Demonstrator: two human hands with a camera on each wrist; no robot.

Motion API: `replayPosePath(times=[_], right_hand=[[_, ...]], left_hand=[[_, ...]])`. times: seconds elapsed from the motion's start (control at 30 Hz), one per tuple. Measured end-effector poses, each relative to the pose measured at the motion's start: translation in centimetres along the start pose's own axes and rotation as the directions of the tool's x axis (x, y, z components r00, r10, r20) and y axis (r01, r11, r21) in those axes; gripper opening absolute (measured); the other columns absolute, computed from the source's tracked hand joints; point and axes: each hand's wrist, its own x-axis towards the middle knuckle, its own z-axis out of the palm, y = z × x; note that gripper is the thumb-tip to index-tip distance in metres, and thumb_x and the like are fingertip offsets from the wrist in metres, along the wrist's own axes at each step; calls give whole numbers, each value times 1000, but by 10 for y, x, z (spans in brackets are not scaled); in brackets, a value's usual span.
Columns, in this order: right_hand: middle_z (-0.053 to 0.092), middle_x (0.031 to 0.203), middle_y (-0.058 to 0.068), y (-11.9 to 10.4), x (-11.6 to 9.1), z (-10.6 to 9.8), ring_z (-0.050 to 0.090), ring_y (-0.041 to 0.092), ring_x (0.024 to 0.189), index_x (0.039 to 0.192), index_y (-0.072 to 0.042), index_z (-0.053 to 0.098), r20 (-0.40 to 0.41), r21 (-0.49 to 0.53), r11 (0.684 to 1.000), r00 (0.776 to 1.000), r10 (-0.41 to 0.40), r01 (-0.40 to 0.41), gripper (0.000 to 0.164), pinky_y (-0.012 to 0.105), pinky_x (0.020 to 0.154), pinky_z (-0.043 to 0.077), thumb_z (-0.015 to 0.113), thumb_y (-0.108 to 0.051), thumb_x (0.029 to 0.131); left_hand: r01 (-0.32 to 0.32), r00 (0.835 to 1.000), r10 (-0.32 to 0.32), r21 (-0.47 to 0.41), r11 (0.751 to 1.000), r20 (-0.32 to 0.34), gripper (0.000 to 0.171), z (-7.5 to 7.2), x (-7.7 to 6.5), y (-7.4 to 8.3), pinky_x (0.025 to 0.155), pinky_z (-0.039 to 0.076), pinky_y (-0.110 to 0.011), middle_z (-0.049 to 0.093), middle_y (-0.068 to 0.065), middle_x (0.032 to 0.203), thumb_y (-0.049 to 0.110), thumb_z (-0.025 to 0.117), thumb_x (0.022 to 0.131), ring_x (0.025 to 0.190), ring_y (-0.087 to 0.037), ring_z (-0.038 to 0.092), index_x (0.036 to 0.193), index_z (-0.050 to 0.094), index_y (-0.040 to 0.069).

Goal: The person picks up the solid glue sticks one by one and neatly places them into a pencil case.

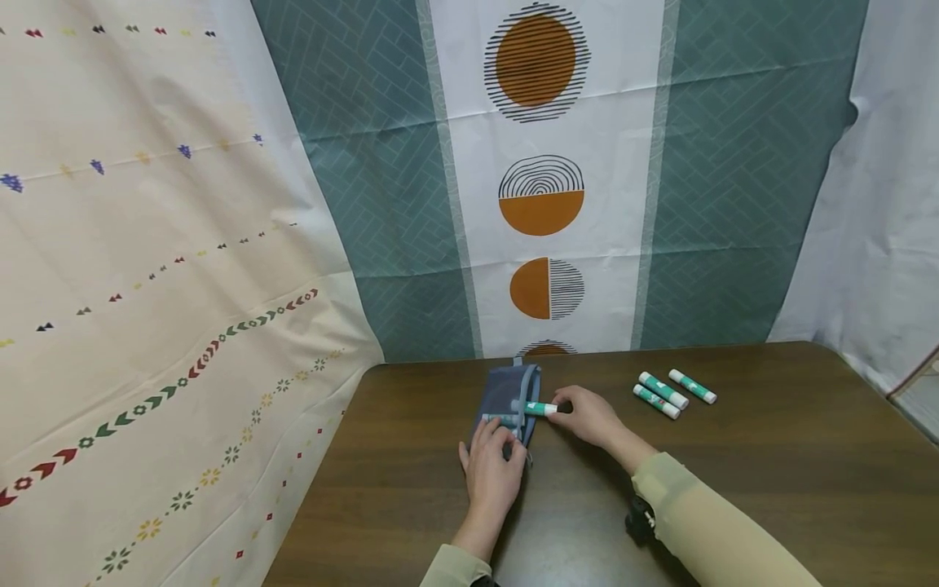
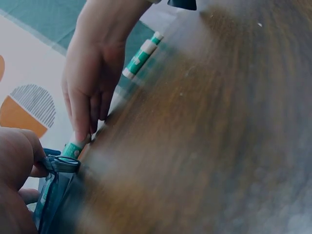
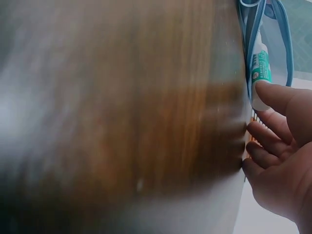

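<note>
Viewing the bench from the head camera, we record the right arm entering from the lower right, its pale sleeve (image 1: 711, 514) lying diagonally over the brown table (image 1: 770, 473), and the right hand (image 1: 590, 420) pointing leftward. The left arm comes up from the bottom edge, the left hand (image 1: 493, 471) reaching forward with its back uppermost. Between the hands we note a blue, partly see-through pouch (image 1: 501, 386) with a zipped edge; its mouth faces the right hand, and we see its two lips standing apart in the right wrist view. The held tube (image 1: 541, 408) is a slim white cylinder with a printed green label, one end inside the pouch mouth and the other outside. An inner tube (image 1: 508, 419) shows through the pouch wall. Three loose tubes (image 1: 663, 391) of similar look lie to the right, well apart from the pouch. We find the right thumb and forefinger pinching the held tube's white outer end, the remaining fingers loosely bent. The left fingers pinch the pouch near the zipped edge.
</note>
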Motion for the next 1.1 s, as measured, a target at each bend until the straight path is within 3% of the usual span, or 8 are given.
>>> replayPosePath(times=[0.37, 0.83, 1.1], right_hand=[[69, 141, 23, -8, 6, 11, 65, 43, 133, 110, -7, 81, -5, 17, 1000, 1000, 4, -4, 19, 60, 109, 52, 83, -23, 99], [69, 140, 22, -13, 8, 17, 66, 42, 131, 117, -5, 81, -4, 3, 998, 998, -57, 57, 26, 60, 108, 52, 83, -24, 99], [69, 143, 22, -9, 7, 16, 64, 43, 135, 115, -7, 82, -6, 24, 1000, 1000, -15, 15, 26, 61, 111, 50, 83, -28, 100]], left_hand=[[-7, 1000, 7, 0, 1000, -6, 20, 0, 1, 0, 113, 24, -89, 73, -14, 141, 11, 73, 90, 146, -43, 57, 75, 64, 22], [1, 1000, -1, 2, 1000, 8, 20, 0, 1, 0, 113, 24, -89, 73, -14, 141, 12, 73, 91, 145, -43, 58, 76, 65, 21], [8, 1000, -8, 8, 1000, 17, 21, -1, 1, 0, 114, 24, -89, 72, -14, 143, 12, 75, 91, 145, -43, 57, 76, 65, 22]])
